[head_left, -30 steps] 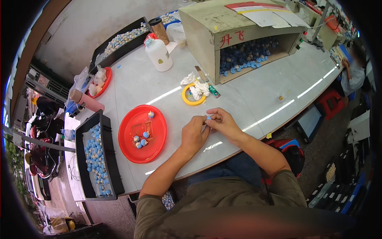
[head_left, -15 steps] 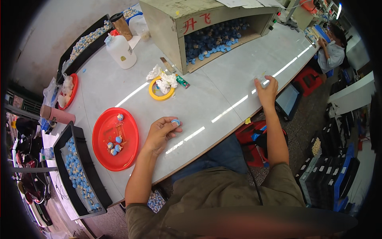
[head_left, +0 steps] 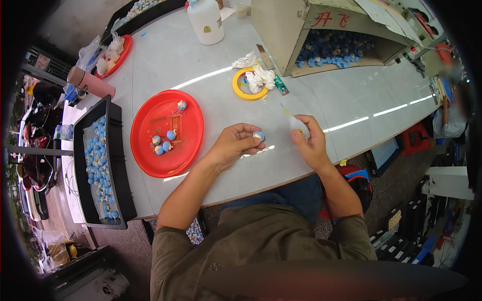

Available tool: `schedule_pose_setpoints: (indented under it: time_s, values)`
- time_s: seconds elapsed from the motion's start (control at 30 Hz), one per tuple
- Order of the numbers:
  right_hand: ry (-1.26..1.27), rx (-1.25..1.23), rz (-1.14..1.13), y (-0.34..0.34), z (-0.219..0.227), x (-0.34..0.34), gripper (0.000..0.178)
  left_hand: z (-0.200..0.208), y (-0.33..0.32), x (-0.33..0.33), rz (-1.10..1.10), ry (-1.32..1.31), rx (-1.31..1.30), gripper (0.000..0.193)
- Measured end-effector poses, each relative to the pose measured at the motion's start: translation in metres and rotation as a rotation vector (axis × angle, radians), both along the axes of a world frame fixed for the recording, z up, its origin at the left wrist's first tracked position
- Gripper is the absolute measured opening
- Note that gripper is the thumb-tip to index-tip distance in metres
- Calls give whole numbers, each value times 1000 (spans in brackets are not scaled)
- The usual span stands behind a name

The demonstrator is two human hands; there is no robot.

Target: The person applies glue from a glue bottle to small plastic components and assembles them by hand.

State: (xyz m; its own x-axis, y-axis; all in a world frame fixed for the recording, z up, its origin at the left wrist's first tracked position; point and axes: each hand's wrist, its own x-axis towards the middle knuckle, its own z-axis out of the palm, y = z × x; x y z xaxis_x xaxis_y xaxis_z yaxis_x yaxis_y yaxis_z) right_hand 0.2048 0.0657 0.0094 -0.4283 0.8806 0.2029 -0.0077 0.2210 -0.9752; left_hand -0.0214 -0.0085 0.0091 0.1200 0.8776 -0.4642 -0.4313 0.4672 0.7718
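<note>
Two things held: blue-and-cream ball (head_left: pixel 258 135) pinched in left hand (head_left: pixel 232 146) above the counter (head_left: pixel 226 108); pale squeeze bottle (head_left: pixel 295 123) gripped in right hand (head_left: pixel 312 143), just in from far right. Ball and bottle now near, not touching, both handy for work. Red writing (head_left: pixel 329 20) on big box (head_left: pixel 277 30); label on white jug (head_left: pixel 205 16), too small to read.

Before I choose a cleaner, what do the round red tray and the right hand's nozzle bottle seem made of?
Red tray: probably plastic, slightly glossy, with an evenly coloured, smooth rim. Nozzle bottle: likely plastic, its pale body looks translucent; finish unclear.
</note>
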Motion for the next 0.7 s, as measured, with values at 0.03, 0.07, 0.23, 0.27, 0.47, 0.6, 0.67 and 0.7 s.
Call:
schedule_pose_setpoints:
  time_s: [0.03,0.07,0.23,0.27,0.47,0.6,0.67,0.7]
  values:
    - [-7,93,22,-6,3,-6,36,-1,1,0,2,47,25,31]
    - [-10,90,34,-10,2,-6,36,-1,1,-1,3,95,49,32]
    - [-6,200,127,-12,-5,-6,28,-4,0,-1,-44,175,84,32]
    - [0,257,140,-12,-5,-6,25,-5,0,-1,-53,188,97,32]
    - [-25,482,102,-11,-11,-9,24,-1,1,-1,-120,232,74,33]
    - [-16,483,89,-11,-10,-13,22,-2,1,-1,-145,242,95,33]
    - [-43,477,113,-11,-10,-13,23,-2,1,-1,-139,233,98,32]
    - [-45,475,108,-11,-10,-13,23,-2,0,-1,-144,232,97,32]
